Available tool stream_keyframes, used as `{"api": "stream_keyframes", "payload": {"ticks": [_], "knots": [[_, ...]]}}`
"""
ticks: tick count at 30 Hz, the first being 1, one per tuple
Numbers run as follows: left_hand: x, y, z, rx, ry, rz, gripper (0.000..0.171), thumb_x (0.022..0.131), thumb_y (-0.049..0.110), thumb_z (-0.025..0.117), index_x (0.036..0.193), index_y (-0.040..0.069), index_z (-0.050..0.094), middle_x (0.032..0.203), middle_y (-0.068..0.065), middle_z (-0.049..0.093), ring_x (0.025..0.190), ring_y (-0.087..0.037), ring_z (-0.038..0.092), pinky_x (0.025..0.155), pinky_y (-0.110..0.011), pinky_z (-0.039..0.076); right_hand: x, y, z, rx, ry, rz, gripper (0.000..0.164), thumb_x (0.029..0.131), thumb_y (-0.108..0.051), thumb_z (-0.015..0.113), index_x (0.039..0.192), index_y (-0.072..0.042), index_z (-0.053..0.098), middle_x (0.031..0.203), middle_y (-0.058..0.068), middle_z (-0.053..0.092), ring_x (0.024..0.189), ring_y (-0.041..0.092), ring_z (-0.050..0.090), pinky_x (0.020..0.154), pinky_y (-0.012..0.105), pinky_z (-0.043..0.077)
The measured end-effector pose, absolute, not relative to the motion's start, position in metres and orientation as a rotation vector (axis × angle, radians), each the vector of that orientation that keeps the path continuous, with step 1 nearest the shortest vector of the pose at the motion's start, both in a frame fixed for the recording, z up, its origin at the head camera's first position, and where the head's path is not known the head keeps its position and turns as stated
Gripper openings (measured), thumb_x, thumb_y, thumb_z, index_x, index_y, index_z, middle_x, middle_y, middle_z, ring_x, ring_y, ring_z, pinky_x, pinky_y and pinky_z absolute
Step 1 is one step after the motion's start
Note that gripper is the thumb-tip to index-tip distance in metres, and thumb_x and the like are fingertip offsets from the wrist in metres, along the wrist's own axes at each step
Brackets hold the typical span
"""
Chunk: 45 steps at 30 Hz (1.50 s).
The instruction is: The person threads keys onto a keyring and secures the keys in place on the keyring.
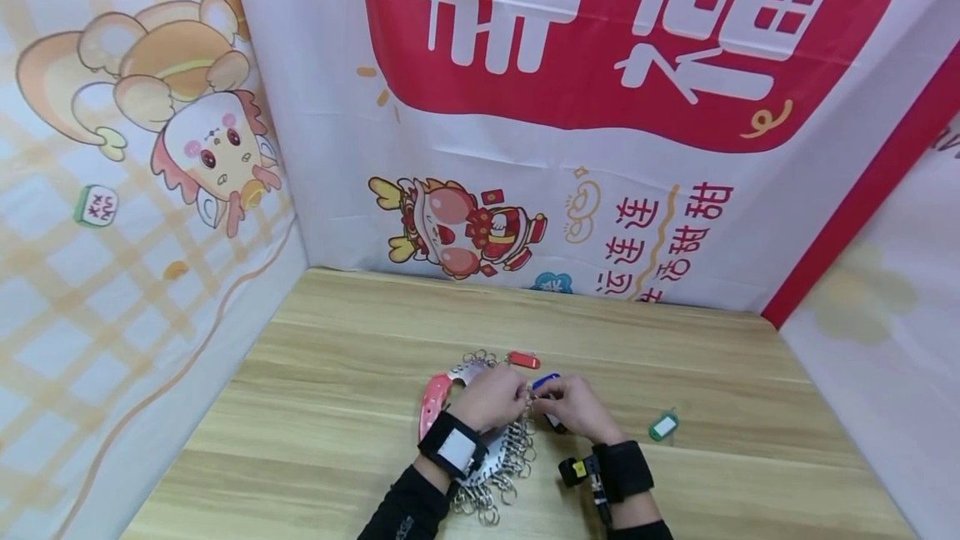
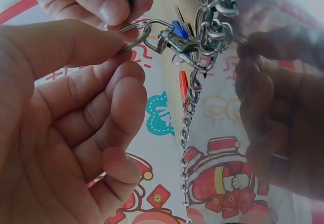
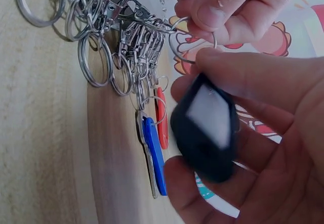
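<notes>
Between thumb and finger my left hand [image 1: 491, 398] pinches a metal split ring [image 2: 135, 34], which hangs from a swivel clasp [image 2: 174, 41]. My right hand [image 1: 577, 407] is close beside it and holds a black key tag [image 3: 202, 138] with a pale label window, its thumb tip near the same split ring. Whether the tag's ring is threaded on cannot be told. Under the left hand lies a large metal hoop with a pink handle [image 1: 433, 407], edged with several clasps and rings [image 1: 517, 448]. Its middle is partly hidden by that hand and wrist.
A blue key tag [image 3: 154, 158] with a key beside it and a red key tag [image 1: 523, 360] lie just beyond the hands. A green key tag [image 1: 663, 425] lies to the right on the wooden table [image 1: 337, 373]. Printed cloth walls [image 1: 322, 148] enclose the table.
</notes>
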<state>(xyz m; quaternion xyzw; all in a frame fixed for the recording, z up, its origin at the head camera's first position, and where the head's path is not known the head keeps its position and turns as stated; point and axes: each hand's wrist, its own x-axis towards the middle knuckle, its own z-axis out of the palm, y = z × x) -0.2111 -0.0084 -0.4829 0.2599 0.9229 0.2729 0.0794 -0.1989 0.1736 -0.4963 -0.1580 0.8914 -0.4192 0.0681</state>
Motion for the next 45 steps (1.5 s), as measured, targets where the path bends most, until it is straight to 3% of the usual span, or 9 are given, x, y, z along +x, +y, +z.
{"api": "stream_keyframes", "payload": {"ticks": [13, 25, 45], "knots": [[-0.2091, -0.0135, -0.4784, 0.806, 2.632, 0.911, 0.020, 0.092, 0.015, 0.055, 0.073, 0.015, 0.057, 0.060, 0.005, 0.048, 0.049, -0.008, 0.047, 0.047, -0.022, 0.038, -0.2022, 0.1688, -0.5000, -0.662, 2.711, -1.256, 0.007, 0.085, -0.012, 0.069, 0.088, -0.016, 0.073, 0.086, -0.006, 0.066, 0.075, 0.008, 0.058, 0.062, 0.023, 0.047], [-0.2128, -0.0155, -0.4843, 0.805, 2.564, 0.926, 0.019, 0.093, 0.016, 0.055, 0.075, 0.015, 0.058, 0.063, 0.006, 0.049, 0.051, -0.007, 0.047, 0.050, -0.022, 0.038, -0.2029, 0.1738, -0.5036, -0.598, 2.663, -1.292, 0.007, 0.085, -0.014, 0.069, 0.091, -0.016, 0.074, 0.090, -0.005, 0.068, 0.082, 0.010, 0.060, 0.065, 0.024, 0.048], [-0.2126, -0.0121, -0.4825, 0.748, 2.600, 0.975, 0.028, 0.081, 0.012, 0.057, 0.058, 0.016, 0.043, 0.050, 0.008, 0.037, 0.042, -0.007, 0.040, 0.046, -0.021, 0.032, -0.2044, 0.1705, -0.5000, -0.632, 2.707, -1.273, 0.010, 0.088, -0.009, 0.066, 0.093, -0.012, 0.074, 0.092, -0.001, 0.068, 0.083, 0.012, 0.060, 0.068, 0.024, 0.048]]}}
